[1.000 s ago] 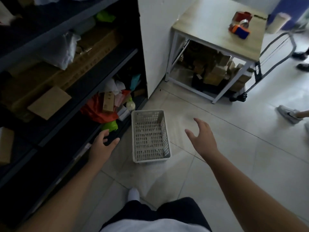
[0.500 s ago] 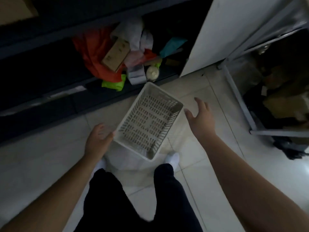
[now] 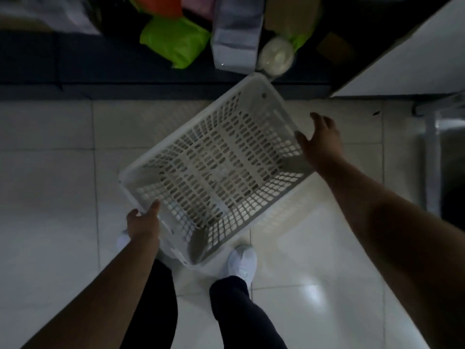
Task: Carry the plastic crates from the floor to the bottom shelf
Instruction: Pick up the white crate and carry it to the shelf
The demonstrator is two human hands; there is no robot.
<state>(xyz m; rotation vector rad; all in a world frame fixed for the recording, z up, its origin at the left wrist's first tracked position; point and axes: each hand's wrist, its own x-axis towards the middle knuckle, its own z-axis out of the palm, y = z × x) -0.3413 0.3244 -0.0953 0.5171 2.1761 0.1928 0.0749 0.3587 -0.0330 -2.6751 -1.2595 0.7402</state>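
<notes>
A white perforated plastic crate (image 3: 221, 167) sits at an angle on the tiled floor, just in front of my feet. My left hand (image 3: 143, 222) holds its near-left rim, thumb hooked over the edge and the other fingers hidden outside the wall. My right hand (image 3: 322, 142) is at the crate's far-right wall, fingers spread, thumb touching the rim. The dark bottom shelf (image 3: 100, 64) runs along the top of the view, right behind the crate's far corner.
On the shelf lie a green bag (image 3: 176, 41), a white box (image 3: 234, 36) and a round pale container (image 3: 275, 57). A white panel (image 3: 407, 59) stands at the upper right, with a metal table leg (image 3: 431, 137) beside it. My white shoe (image 3: 242, 263) is near the crate.
My head has dropped much closer to the crate. My left hand has closed on the near rim and my right hand has reached the far-right wall.
</notes>
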